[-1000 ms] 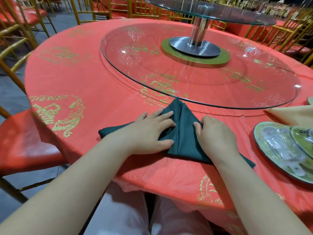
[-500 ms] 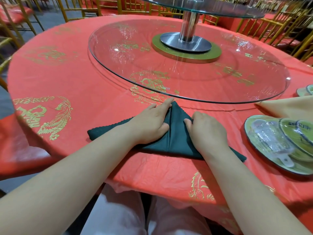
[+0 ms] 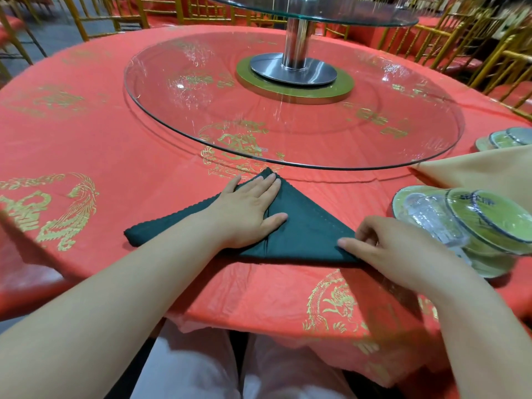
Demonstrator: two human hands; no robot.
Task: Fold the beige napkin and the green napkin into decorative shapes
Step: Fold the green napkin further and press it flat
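right hand [image 3: 383, 249] slid out to pinch right corner of green napkin [image 3: 305, 228] at bench [image 3: 115, 145] near edge, likely for next fold; left hand [image 3: 247, 208] flat, pinning centre crease.

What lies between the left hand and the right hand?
In the head view, only a bare stretch of the folded dark green cloth napkin separates the left hand, pressed flat, from the right hand at its corner.
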